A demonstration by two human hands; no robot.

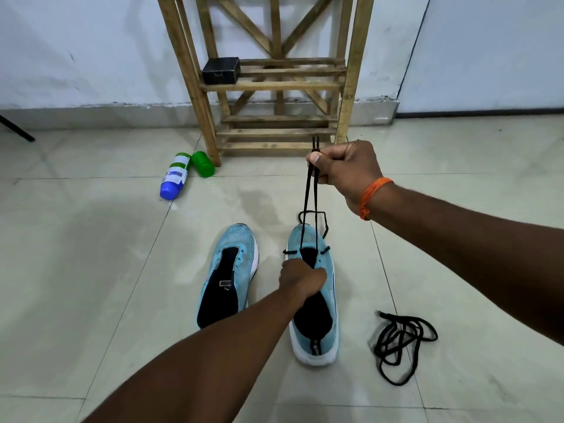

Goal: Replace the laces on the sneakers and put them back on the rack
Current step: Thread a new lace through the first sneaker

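Note:
Two light-blue sneakers lie on the tiled floor, toes pointing away from me. The left sneaker (227, 273) has no lace. My left hand (302, 277) grips the tongue area of the right sneaker (314, 300). My right hand (345, 172) is raised above that shoe's toe, fingers closed on both ends of a black lace (308, 206) that runs down taut into the front eyelets. A second black lace (399, 343) lies in a loose tangle on the floor to the right. The wooden rack (271, 83) stands against the wall ahead.
A small black box (220, 70) sits on the rack's middle shelf at the left. A bottle with a blue cap (174, 180) and a green container (203, 163) lie on the floor by the rack's left leg. A dark rod (16, 128) shows at the far left.

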